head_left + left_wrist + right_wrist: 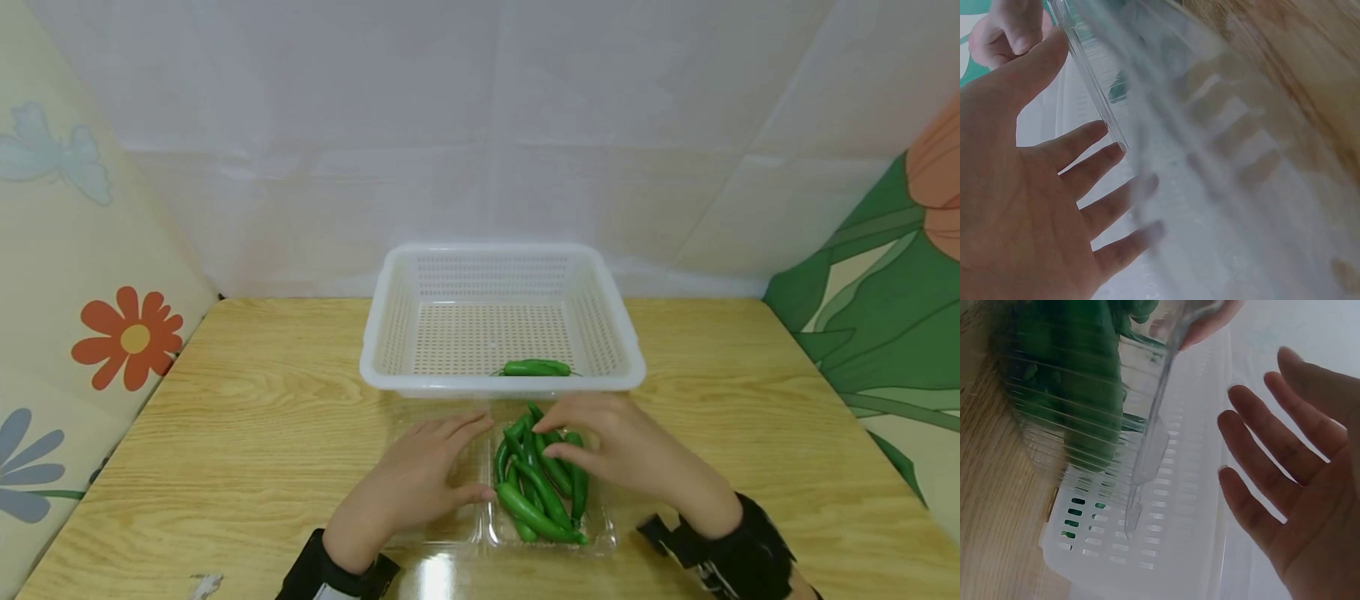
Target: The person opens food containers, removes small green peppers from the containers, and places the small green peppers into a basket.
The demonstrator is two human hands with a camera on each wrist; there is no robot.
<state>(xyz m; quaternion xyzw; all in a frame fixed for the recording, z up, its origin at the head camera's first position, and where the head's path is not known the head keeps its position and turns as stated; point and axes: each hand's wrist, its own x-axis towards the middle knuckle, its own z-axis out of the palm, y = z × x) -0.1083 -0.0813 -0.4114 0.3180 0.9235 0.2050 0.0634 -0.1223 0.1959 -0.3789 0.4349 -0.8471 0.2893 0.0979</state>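
Several green chili peppers [542, 492] lie heaped in the right half of a clear plastic clamshell box [602, 537]. Its lid half [442, 533] lies spread out on the left. Over that lid, my left hand [416, 475] has its fingers spread, thumb and index tips at the seam beside the peppers. In the left wrist view its fingertips overlap the clear plastic edge [1105, 112]. My right hand [611, 442] hovers at the peppers' upper right, thumb and fingers apart. The right wrist view shows its fingers [1260, 422] loosely extended, holding nothing, beside the box wall.
A white perforated plastic basket [502, 382] stands just behind the box, with green peppers [536, 367] at its near wall. Below the left hand's wrist, a small pale scrap [206, 585] lies on the wooden table [262, 433]. A white sheet [495, 167] hangs behind.
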